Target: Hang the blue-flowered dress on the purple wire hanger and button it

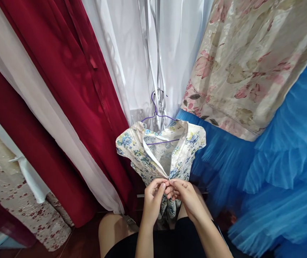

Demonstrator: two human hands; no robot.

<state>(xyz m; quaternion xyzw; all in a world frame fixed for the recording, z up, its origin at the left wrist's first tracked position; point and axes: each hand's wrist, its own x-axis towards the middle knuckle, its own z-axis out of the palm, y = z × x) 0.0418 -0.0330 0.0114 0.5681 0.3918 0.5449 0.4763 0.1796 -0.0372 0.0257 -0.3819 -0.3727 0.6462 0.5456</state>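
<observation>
A floral dress (138,152), cream with blue flowers and green leaves, hangs in front of me on a purple wire hanger (154,107). Its zipper (169,176) is undone from the neckline down to my fingers, so the neck gapes in a V. My left hand (155,195) is closed, thumb and fingers pinching the dress fabric just below the zipper's slider. Close against it, my right hand (183,195) pinches at the slider with thumb and forefinger. The lower part of the dress falls between my knees, partly hidden by my hands.
Long red drapes (70,89) and white fabric (129,53) hang behind and to the left. On the right are a pink-flowered beige garment (234,75) and blue ruffled tulle (285,172). White ribbons (151,61) dangle above the hanger. A dark tiled floor (82,240) shows below.
</observation>
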